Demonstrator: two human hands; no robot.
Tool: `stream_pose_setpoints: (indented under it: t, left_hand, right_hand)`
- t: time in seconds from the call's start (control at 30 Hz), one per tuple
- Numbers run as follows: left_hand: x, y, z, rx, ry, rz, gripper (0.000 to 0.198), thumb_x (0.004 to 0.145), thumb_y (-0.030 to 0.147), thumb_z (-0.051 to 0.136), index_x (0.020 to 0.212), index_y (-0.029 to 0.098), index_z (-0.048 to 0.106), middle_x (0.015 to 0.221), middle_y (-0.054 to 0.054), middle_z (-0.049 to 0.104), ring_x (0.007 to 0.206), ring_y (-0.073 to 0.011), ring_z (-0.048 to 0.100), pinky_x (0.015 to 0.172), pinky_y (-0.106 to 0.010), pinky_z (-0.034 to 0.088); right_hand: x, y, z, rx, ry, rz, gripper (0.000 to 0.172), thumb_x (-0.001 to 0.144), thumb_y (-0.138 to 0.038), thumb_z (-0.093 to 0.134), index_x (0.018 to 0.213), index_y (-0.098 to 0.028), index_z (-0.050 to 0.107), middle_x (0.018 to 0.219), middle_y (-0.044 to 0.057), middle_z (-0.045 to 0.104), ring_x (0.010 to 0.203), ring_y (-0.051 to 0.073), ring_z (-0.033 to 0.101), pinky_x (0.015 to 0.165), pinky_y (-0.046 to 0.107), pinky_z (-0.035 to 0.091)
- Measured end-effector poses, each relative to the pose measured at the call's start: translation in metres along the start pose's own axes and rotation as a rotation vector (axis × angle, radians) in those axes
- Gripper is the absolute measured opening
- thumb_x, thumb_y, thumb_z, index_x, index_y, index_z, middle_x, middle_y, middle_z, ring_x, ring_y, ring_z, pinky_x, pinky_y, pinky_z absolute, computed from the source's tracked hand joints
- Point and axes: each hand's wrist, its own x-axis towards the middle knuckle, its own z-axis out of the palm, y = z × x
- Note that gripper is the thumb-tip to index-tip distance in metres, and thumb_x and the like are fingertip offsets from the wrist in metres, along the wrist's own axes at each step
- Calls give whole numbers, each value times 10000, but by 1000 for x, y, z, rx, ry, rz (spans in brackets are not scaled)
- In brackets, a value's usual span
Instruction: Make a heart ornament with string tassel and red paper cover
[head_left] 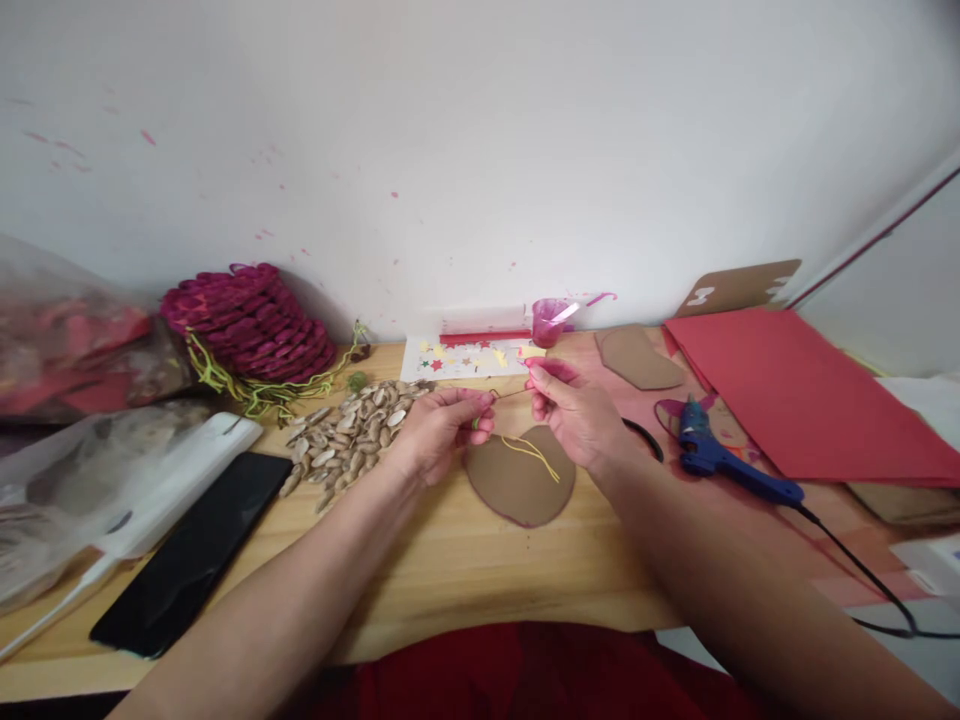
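Observation:
Between my two hands, above the wooden table, a thin cord (512, 394) is stretched. My left hand (448, 428) pinches one end between thumb and fingers. The other end is pinched in my right hand (564, 405), slightly higher. Just below them lies a rounded piece of brown cardboard (517, 490) with a dark outline. A loose yellow thread (536, 455) hangs or rests over it; whether it joins the cord I cannot tell. A heap of peanut shells (349, 440) lies beside my left hand.
At the left are a magenta woven basket (247, 325), plastic bags (82, 350), a white power bank-like device (180, 480) and a black phone (195, 550). A sheet with stars (465, 358) and pink cup (549, 322) stand behind. Rightward lie a blue glue gun (731, 465) and red sheets (817, 390).

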Motion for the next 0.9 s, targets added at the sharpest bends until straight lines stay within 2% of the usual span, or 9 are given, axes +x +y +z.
stream_pose_setpoints:
  t: [0.07,0.17,0.23,0.33,0.43,0.6,0.73,0.8,0.9]
  left_hand:
    - [1,1,-1,2,7,3,168,691,177,845,754,81,722,611,-43,662,471,-75,574,440,-163,462]
    - [3,4,-3,-22,35,35,204,686,207,856,781,84,723,641,-31,666,483,-64,570,435,-152,452]
    - [3,5,-4,-54,62,70,241,660,225,876,788,91,722,657,-21,670,503,-59,578,448,-145,457]
    - [1,7,-4,-93,80,119,304,610,257,912,787,103,719,667,-8,679,527,-57,590,481,-143,476]
    - [-2,5,-1,-77,59,157,346,606,314,926,795,109,721,662,-7,690,532,-58,597,517,-152,490]
    - [-7,-1,4,10,20,224,355,643,355,913,829,111,734,706,-15,713,555,-63,609,550,-170,494]
    - [-8,-3,6,11,21,203,377,613,366,926,807,110,729,693,-5,702,544,-64,605,542,-175,495]
    - [-7,-3,6,12,21,195,370,617,366,924,794,112,722,694,-6,706,543,-64,608,533,-169,492]
    - [-7,-3,4,27,8,191,354,637,359,915,798,109,723,658,-5,696,531,-61,603,520,-157,484]
  right_hand:
    - [0,-4,-1,-3,13,-29,406,551,-376,918,840,-199,694,679,-41,618,552,83,490,521,248,347]
    - [3,-10,-5,10,146,-150,388,581,-416,899,832,-219,678,762,-37,621,581,85,499,509,244,350]
    - [5,-13,-8,-1,192,-190,367,618,-464,878,789,-223,660,729,-43,584,561,83,473,483,240,329]
    - [1,-9,-7,-126,24,-40,414,657,-559,846,718,-196,658,628,-42,507,502,77,414,436,241,271]
    - [-9,2,1,-241,-174,146,465,648,-598,844,729,-173,672,638,-36,515,482,69,415,408,227,238]
    - [-20,13,12,-1,-192,325,388,677,-490,868,790,-169,683,699,-56,522,495,34,387,408,172,233]
    - [-16,13,11,176,-138,325,379,599,-376,926,869,-186,739,669,-72,509,501,26,384,423,164,248]
    - [-14,14,9,89,-132,257,362,610,-368,914,888,-197,757,637,-70,517,491,37,379,426,183,247]
    - [-13,15,8,-170,-231,136,348,683,-400,861,952,-196,776,686,-31,622,496,52,395,444,218,258]
